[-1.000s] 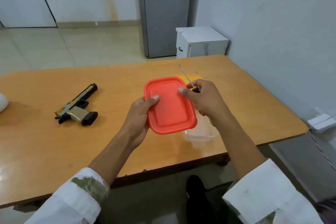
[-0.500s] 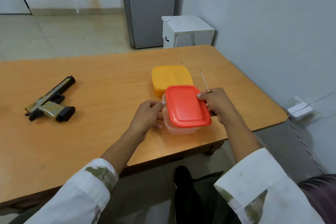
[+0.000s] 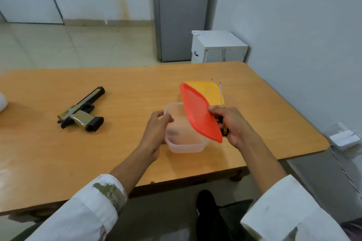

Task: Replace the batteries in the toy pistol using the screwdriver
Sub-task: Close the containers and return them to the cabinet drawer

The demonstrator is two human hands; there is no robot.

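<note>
The toy pistol, black and tan, lies on its side at the left of the wooden table. A clear plastic box stands near the front edge; something dark and blurred lies inside it. My left hand grips the box's left wall. My right hand holds the red lid tilted up off the box, together with a screwdriver whose thin shaft points away from me and whose yellow and black handle is tucked in the palm.
A yellow-lidded box stands just behind the clear one. A white rounded object sits at the table's left edge. A small white cabinet and a grey door stand beyond the table; a wall runs along the right.
The red lid was pressed flat on the clear box half a second ago; now my right hand has lifted it, tilted up to the right. The left hand has shifted onto the box's wall.
</note>
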